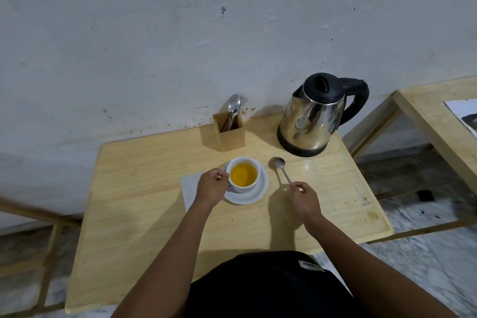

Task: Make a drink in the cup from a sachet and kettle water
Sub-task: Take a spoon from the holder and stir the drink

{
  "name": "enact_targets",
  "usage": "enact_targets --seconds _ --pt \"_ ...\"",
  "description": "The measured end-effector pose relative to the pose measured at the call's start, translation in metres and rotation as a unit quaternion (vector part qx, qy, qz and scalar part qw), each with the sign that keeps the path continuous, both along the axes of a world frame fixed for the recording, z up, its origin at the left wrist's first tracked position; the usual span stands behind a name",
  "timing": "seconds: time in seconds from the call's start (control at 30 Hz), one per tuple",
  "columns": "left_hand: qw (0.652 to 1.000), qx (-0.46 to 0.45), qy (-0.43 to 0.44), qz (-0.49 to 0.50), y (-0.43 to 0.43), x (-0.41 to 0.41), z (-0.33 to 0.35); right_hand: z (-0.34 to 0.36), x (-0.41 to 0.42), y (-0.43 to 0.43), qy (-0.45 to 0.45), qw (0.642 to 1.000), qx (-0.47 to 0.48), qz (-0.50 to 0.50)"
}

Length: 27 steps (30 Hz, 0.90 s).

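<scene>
A white cup (243, 163) holding orange-yellow liquid stands on a white saucer (258, 192) in the middle of the wooden table (144, 201). My left hand (212, 186) grips the cup at its left side, where the handle is hidden. My right hand (303, 195) pinches the handle end of a metal spoon (278, 166), whose bowl lies on the table just right of the saucer. A steel kettle (312, 116) with a black lid and handle stands at the back right. No sachet shows.
A wooden holder (229, 134) with a spoon and fork stands at the back, near the wall. A white napkin (189, 188) lies under my left hand. Another wooden table (438, 121) stands to the right. The table's front edge is near my body.
</scene>
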<state>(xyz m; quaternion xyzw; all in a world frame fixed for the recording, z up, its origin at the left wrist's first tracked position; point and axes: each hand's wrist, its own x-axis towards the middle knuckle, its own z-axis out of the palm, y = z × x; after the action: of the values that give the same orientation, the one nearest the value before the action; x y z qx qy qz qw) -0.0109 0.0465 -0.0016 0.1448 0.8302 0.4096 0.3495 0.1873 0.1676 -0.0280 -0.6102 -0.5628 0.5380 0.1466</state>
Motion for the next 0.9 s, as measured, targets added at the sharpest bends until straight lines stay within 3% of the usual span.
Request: enact_targets --seconds 0.13,0.4,0.73,0.9 --pt "1.0 0.002 0.004 -0.002 0.0 0.002 0.0 -0.01 0.002 0.007 -0.118 0.988 0.039 0.089" --pt "1.0 0.0 0.0 -0.002 0.0 0.001 -0.002 -0.005 0.001 0.011 -0.224 0.949 0.121 0.184" --pt "1.0 0.002 0.001 -0.004 -0.001 0.001 -0.003 0.001 -0.005 0.015 -0.305 0.915 0.166 0.206" --pt "1.0 0.0 0.004 -0.002 -0.001 0.001 -0.002 -0.003 -0.003 0.017 -0.283 0.918 0.176 0.215"
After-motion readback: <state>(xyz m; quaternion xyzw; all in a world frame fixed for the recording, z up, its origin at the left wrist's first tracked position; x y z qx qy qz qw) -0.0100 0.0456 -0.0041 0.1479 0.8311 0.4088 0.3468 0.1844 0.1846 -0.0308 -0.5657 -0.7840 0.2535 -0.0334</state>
